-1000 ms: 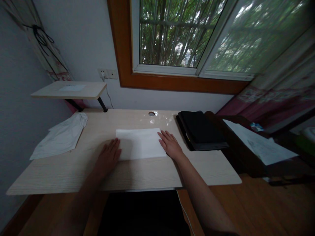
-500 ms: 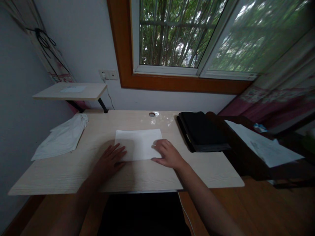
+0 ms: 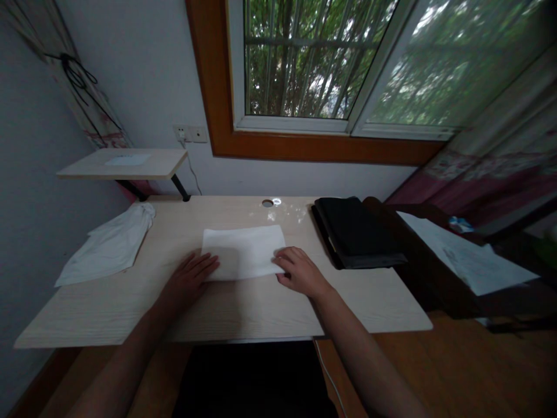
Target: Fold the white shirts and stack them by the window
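Observation:
A white sheet of paper (image 3: pixel 246 249) lies on the pale wooden desk in front of me, its right side raised slightly. My left hand (image 3: pixel 190 277) rests flat, fingers stretched out, with the fingertips over the paper's left edge. At the opposite edge my right hand (image 3: pixel 303 273) is closed on the lower right part of the paper, fingers on top and thumb at the rim. The thumb's tip is partly hidden.
A black folder-like stack (image 3: pixel 359 232) sits on the right of the desk (image 3: pixel 278 313). White cloth (image 3: pixel 108 244) lies at the left, below a small raised shelf (image 3: pixel 126 168). Farther right, a large sheet (image 3: pixel 461 249) rests on dark furniture.
My right thumb has drawn in to the paper's edge, and the paper's right side has risen and tilted slightly. My left hand has shifted slightly left, its fingers closer together.

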### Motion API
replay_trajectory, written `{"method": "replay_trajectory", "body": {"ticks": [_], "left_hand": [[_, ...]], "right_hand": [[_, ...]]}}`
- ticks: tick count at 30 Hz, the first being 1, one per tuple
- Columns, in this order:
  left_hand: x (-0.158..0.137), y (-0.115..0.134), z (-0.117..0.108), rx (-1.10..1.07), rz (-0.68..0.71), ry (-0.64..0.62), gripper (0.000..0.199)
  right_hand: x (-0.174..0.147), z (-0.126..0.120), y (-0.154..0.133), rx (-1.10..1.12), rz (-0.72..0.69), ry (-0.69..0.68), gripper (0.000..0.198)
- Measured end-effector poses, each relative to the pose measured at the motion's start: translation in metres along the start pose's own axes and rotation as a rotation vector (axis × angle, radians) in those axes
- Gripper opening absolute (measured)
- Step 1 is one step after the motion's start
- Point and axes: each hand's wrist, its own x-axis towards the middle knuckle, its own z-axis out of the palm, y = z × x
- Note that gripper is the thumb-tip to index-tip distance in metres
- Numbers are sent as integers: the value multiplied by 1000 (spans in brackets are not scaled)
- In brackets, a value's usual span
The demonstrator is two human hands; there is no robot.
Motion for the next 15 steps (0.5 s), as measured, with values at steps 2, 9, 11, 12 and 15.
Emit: {"method": "replay_trajectory", "body": {"ticks": [2, 9, 11, 12, 15], "left_hand": [[3, 0, 2, -4, -29, -5, 57], [8, 1, 6, -22, -61, -14, 52], [8, -1, 6, -38, -71, 2, 50], [8, -2, 5, -51, -80, 14, 49], [9, -3, -1, -109, -129, 65, 45]], "right_hand": [[-1, 1, 6, 8, 44, 9, 47], [-4, 9, 22, 100, 144, 134, 38], [-3, 9, 22, 166, 153, 198, 29], [-2, 8, 21, 200, 158, 231, 26], [0, 3, 16, 282, 203, 320, 25]]}}
